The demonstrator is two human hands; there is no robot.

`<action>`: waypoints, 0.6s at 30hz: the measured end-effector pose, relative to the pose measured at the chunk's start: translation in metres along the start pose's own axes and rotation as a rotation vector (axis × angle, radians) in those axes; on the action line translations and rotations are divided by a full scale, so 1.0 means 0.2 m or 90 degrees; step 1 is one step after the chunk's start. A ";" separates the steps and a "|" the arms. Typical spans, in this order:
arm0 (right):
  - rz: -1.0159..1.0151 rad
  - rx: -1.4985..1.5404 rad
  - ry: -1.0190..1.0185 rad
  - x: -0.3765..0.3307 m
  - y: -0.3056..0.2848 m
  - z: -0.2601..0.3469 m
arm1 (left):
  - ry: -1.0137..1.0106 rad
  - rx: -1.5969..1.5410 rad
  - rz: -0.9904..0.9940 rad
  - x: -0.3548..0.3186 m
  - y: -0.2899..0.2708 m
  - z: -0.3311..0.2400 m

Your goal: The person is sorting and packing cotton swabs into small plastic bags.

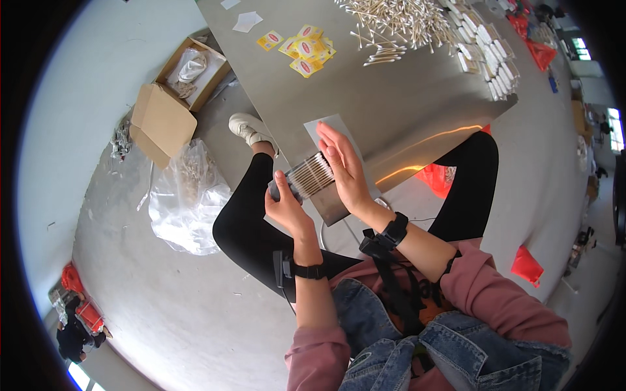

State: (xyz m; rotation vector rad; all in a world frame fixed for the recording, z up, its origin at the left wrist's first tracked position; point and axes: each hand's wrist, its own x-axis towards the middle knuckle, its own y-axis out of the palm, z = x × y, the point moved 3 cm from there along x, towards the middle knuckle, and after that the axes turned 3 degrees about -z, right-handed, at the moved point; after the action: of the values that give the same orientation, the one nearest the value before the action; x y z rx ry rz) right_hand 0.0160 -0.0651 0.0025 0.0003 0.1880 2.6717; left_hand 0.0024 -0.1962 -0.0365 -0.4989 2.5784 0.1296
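Observation:
Near the table's front corner, my left hand (285, 207) grips one end of a small flat pack of cotton swabs (309, 177). The swabs lie side by side in a row, and a dark piece (280, 188) covers their end at my left fingers. My right hand (347, 174) is held flat with its fingers stretched out, palm side at the white tips on the pack's right end. Whether the palm presses on the tips I cannot tell. Under my hands lies a pale flat sheet (334, 124) at the table edge.
On the metal table (339, 91) are yellow printed packets (308, 49), a heap of loose swabs (404, 23) and stacked swab packs (486, 49). At left on the floor stand an open cardboard box (163, 120) and a clear plastic bag (186, 202). My knees flank the table corner.

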 end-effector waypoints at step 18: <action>0.083 -0.393 -0.186 -0.03 -0.04 0.02 | 0.031 -0.105 0.049 -0.09 0.00 0.04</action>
State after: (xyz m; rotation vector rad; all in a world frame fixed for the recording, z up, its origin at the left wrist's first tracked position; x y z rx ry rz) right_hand 0.0244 -0.0596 0.0047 0.2115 -0.7472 2.7038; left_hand 0.0203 -0.1882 -0.0342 -0.4674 2.6484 0.3631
